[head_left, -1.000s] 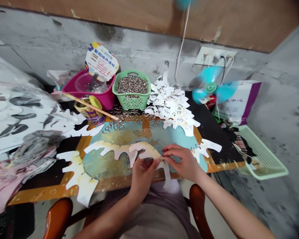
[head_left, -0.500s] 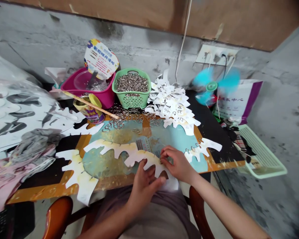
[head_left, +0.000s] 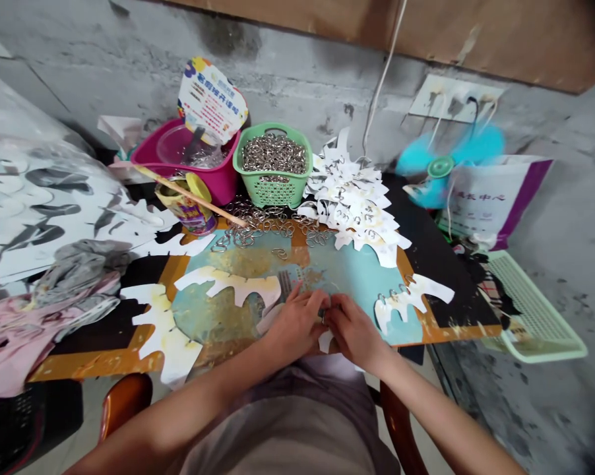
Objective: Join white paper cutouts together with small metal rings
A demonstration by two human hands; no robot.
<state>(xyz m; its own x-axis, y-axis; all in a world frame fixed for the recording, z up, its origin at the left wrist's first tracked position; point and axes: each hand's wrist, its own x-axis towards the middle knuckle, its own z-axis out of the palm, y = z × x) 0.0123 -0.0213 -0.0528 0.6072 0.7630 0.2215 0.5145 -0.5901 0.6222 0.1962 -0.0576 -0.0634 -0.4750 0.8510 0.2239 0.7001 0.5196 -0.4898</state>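
Hands: left hand (head_left: 295, 323) and right hand (head_left: 354, 330) pinched close, both on a small metal ring (head_left: 322, 317), mostly hidden by fingers
Ring spot: over a scuffed teal-and-gold painted board (head_left: 357, 297), near its front edge
Behind: green plastic basket (head_left: 272, 191) heaped with rings, white card cutouts (head_left: 351, 204)
Writing: 中心 on a purple-edged sack (head_left: 495, 198)

On the white sack (head_left: 478, 196) with the purple edge, we read the dark printed characters 中心, with the character before them unclear. The fan-shaped card (head_left: 211, 100) in the pink tub carries Chinese lines we cannot make out, and the label on the can (head_left: 186, 214) is too small for us to read.
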